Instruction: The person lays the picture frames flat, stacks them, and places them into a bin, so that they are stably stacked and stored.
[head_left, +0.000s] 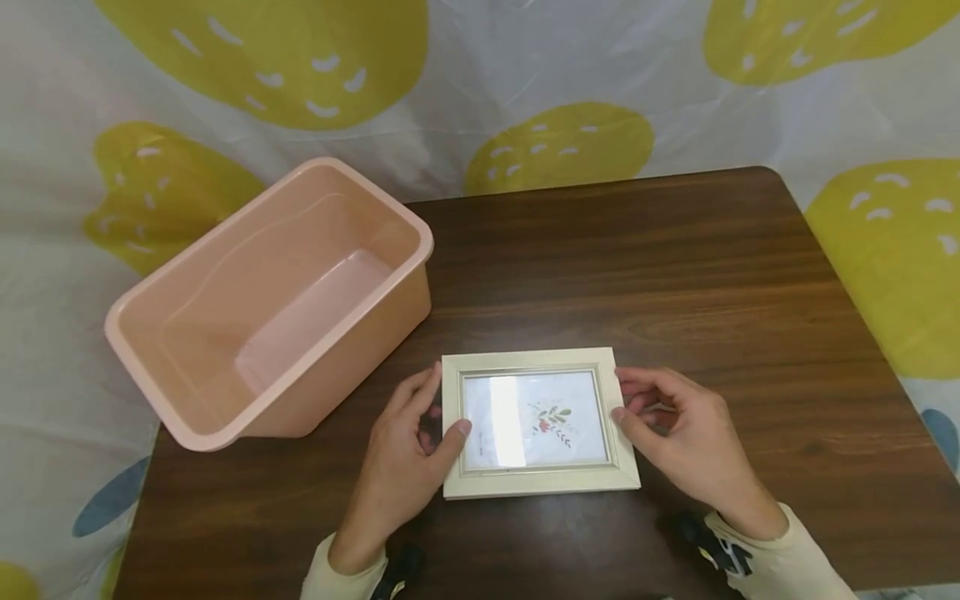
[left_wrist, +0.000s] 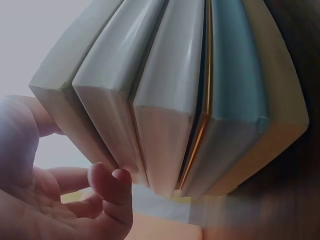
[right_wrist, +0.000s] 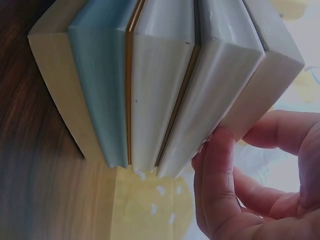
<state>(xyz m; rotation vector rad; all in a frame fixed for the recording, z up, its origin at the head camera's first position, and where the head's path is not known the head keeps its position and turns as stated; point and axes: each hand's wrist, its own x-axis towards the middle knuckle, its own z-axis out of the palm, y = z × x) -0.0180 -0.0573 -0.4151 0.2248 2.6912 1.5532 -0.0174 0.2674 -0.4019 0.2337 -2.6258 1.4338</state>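
Observation:
A cream picture frame (head_left: 551, 421) with a small flower print behind its glass lies face up on a stack of frames. My left hand (head_left: 405, 458) pinches its left side, thumb on the face and fingers at the edge. On the opposite side my right hand (head_left: 697, 437) grips it the same way. The left wrist view shows the stack edge-on: below the top one come two white frames (left_wrist: 162, 145), a blue frame (left_wrist: 235, 130) and a cream-beige frame (left_wrist: 275, 140) against the table. In the right wrist view, fingertips touch near the top frame's lower edge (right_wrist: 270, 85).
A pink plastic bin (head_left: 330, 358) stands open-topped at the table's left, beyond my left hand, with its bare floor visible. The dark wood table (head_left: 637, 267) meets a fruit-patterned cloth (head_left: 562, 83) at its back edge.

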